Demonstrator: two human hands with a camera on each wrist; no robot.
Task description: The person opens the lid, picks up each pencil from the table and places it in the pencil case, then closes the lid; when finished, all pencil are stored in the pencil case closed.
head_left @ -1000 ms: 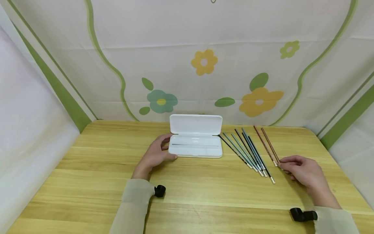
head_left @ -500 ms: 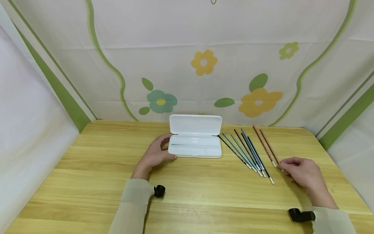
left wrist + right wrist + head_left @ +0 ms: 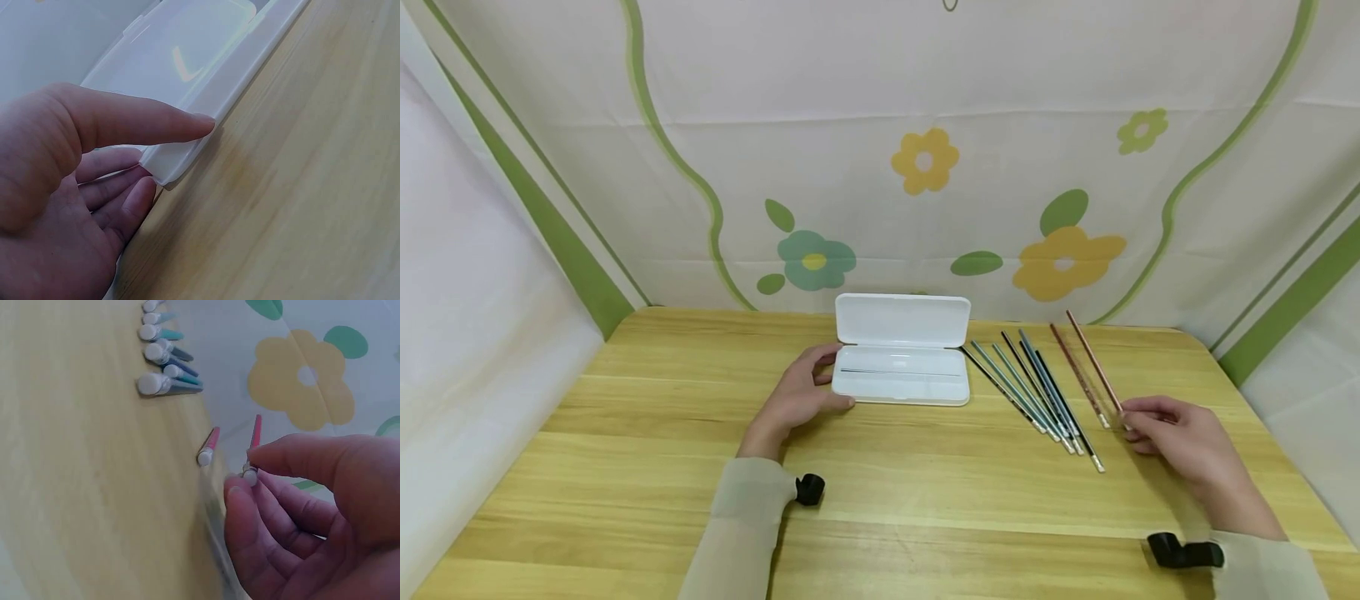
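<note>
My left hand (image 3: 795, 398) holds the left end of a white pencil case (image 3: 901, 400) that lies with its lid raised. In the left wrist view the thumb (image 3: 150, 122) presses on the front rim while the other fingers curl at the case's end. My right hand (image 3: 1183, 440) pinches a red pencil (image 3: 1094, 362) near its white eraser end, between thumb and fingertips. Its far end points away, toward the cloth. A second red pencil (image 3: 1078, 375) lies on the table just left of it, eraser end toward me.
Several dark and teal pencils (image 3: 1033, 397) lie fanned out between the case and the red pencils. Behind the wooden table (image 3: 925, 500) hangs a flower-print cloth (image 3: 865, 167). A black device (image 3: 1183, 552) sits at the right wrist.
My right hand has taken the red pencil up in a pinch; its far end has risen and shifted away from me. The left hand and the case have stayed put.
</note>
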